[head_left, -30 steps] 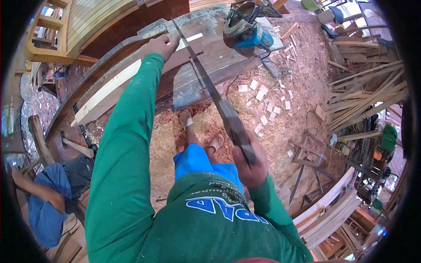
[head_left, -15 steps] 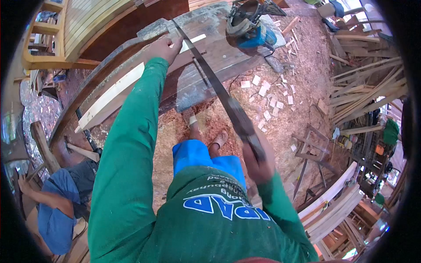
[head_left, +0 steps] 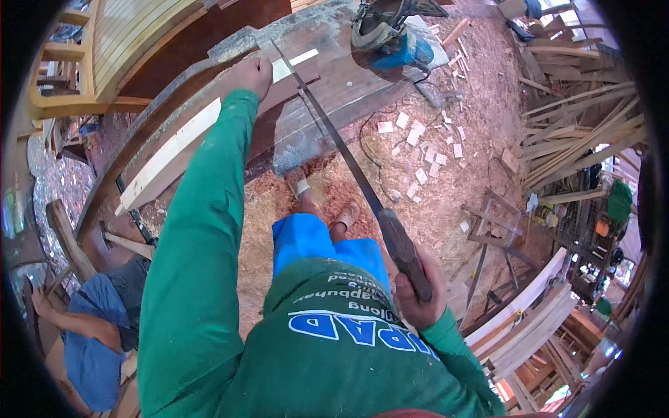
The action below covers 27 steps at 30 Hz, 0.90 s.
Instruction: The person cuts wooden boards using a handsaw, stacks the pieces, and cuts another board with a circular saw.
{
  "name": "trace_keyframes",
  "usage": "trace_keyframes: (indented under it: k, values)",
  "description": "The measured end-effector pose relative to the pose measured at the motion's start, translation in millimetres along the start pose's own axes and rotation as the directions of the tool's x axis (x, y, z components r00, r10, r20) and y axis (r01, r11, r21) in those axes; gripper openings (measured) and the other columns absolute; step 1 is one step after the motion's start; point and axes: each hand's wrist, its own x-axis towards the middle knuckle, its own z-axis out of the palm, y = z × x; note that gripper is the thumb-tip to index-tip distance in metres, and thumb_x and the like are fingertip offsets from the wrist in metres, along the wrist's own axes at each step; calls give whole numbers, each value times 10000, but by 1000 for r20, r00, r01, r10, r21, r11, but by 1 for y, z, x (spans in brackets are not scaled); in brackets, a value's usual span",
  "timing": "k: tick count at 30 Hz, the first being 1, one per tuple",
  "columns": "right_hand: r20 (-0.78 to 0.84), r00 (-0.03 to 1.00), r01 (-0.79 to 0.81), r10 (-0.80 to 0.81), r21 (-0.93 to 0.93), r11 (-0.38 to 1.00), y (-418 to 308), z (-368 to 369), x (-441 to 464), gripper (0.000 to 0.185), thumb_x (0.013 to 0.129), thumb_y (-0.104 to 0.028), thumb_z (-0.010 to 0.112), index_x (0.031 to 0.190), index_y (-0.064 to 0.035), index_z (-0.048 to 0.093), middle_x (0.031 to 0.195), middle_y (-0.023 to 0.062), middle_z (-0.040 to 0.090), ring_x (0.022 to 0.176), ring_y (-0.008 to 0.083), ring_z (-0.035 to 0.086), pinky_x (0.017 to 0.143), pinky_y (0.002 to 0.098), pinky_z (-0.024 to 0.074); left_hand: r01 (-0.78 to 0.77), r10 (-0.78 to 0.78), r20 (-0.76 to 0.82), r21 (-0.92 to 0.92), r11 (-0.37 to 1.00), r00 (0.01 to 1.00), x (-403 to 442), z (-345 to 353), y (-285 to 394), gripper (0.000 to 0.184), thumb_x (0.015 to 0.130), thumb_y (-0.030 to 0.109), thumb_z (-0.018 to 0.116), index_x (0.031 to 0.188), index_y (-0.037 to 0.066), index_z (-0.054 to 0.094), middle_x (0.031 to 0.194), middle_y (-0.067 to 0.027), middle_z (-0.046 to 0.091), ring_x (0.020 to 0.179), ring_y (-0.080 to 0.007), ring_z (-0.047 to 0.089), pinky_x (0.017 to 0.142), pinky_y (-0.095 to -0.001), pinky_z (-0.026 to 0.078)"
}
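A handsaw, seen nearly edge-on, has its narrow dark blade [head_left: 348, 159] slanting across the light wooden board [head_left: 174, 153]. My right hand [head_left: 426, 296] is wrapped round the saw's dark handle [head_left: 402, 247], low and right of my blue shorts. The blade's far end reaches past the board, just right of my left hand [head_left: 251, 76]. That hand is closed over the board, with its thumb and fingers curled; its palm side is hidden. The board lies on a dusty workbench [head_left: 334, 111].
A blue power tool [head_left: 401, 56] stands at the bench's far right end. Cut wood pieces [head_left: 425, 153] and sawdust cover the ground. Long strips [head_left: 585, 132] are piled at right. A seated person in blue [head_left: 94, 334] is at lower left, near a wooden-handled tool [head_left: 129, 244].
My right hand has drawn the saw back toward me, down and slightly right. My left hand stays closed on the board. The whole view has shifted slightly.
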Motion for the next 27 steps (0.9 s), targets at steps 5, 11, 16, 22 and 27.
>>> trace_keyframes:
  k: [5,11,16,22,27]
  values:
    - [-104,994,42,-30,114,993,23,70,157,486,955,-164,691,1404,-25,565,1196,198,712,1076,308,724,932,383,552,-10,10,25,16,1000,1000,0,1,-2,590,1017,562,359,1206,163,750,1167,-240,726,1075,-454,695,979,-559,526]
    - [-153,982,131,-113,109,985,27,83,183,484,977,-264,690,1372,-4,588,1136,180,725,1039,293,716,912,383,551,-282,282,8,26,959,959,-13,-22,-13,563,962,560,514,1194,85,710,1131,-240,727,1072,-450,683,985,-543,515]
    - [-127,986,134,-112,184,974,24,86,181,440,998,-210,679,1364,19,594,1062,106,721,923,153,672,860,324,552,-410,385,154,192,892,910,-24,-21,-62,625,824,402,809,1318,104,569,1189,-208,706,1100,-430,681,943,-540,535]
    - [-92,987,137,-130,79,987,3,122,200,497,987,-235,698,1388,33,580,1138,199,735,1050,241,718,919,375,553,-360,337,162,145,921,927,-10,-32,-123,710,809,329,838,1392,104,501,1286,-204,674,1146,-399,675,965,-530,526]
    - [-23,987,158,-157,83,984,-20,184,234,523,990,-292,698,1398,11,577,1129,244,726,1049,303,726,928,410,554,-364,366,51,296,883,929,15,-58,-191,836,765,258,873,1478,120,459,1586,-105,466,1494,-299,413,1204,-522,350]
